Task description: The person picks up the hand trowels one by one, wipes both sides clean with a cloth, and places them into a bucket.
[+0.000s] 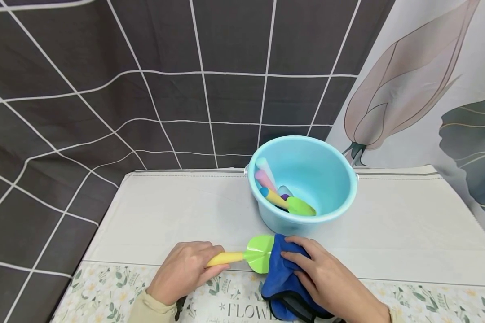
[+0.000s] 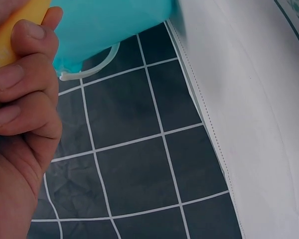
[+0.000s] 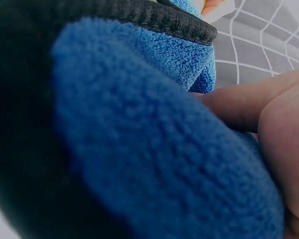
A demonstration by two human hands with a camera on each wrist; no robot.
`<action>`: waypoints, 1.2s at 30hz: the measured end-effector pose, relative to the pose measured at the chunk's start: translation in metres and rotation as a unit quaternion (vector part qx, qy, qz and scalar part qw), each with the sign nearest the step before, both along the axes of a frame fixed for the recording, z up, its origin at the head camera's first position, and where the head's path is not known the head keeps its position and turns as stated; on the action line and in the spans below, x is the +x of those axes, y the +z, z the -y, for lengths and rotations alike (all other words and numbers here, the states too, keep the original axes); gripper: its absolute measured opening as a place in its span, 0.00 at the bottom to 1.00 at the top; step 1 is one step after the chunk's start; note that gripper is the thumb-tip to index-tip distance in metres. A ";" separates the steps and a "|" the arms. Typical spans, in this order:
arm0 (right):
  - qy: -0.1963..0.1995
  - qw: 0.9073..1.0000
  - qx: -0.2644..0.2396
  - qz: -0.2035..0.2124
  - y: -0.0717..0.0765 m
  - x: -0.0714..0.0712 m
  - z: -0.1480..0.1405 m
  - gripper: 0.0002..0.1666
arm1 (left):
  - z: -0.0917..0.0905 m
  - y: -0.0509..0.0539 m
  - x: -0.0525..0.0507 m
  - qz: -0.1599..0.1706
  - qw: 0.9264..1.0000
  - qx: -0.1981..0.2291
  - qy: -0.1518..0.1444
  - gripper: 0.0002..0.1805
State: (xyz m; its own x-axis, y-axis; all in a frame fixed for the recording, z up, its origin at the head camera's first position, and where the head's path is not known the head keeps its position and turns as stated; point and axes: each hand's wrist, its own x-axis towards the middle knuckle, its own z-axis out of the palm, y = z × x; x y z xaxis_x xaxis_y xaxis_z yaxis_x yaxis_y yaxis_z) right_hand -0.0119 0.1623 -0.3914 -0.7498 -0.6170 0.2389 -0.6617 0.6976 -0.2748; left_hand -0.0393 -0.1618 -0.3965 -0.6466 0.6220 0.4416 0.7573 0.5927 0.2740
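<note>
My left hand [image 1: 187,269] grips the yellow handle of a toy shovel [image 1: 258,254] whose green blade points right. In the left wrist view, curled fingers [image 2: 27,79] wrap round that yellow handle [image 2: 1,47]. A blue cloth [image 1: 280,273] with black edging covers the blade's far end. My right hand [image 1: 331,278] holds the cloth there, fingers spread over its top. Fleecy blue cloth [image 3: 154,124] fills most of the right wrist view, with part of the right hand [image 3: 284,129] at its right side. The blade's tip is hidden under the cloth.
Just behind the hands stands a light blue bucket [image 1: 280,220]. Inside it lie several toy tools, among them a green-bladed shovel [image 1: 301,206] and a pink handle [image 1: 264,179]. A white and floral cloth [image 1: 178,211] covers the table. Dark checked fabric [image 1: 169,98] hangs behind.
</note>
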 end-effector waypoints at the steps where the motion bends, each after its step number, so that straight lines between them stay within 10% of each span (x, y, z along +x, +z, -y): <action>1: -0.002 1.000 0.000 -0.001 0.000 0.000 0.000 0.26 | 0.000 0.000 0.000 0.002 1.000 0.000 0.002 0.11; 19: -0.036 0.999 -0.019 -0.018 0.001 -0.004 -0.004 0.27 | 0.000 0.002 -0.001 0.000 1.000 -0.001 0.015 0.09; 36: 0.010 0.994 -0.087 -0.063 0.003 0.002 0.002 0.28 | -0.006 -0.002 0.000 -0.022 1.000 -0.019 0.009 0.11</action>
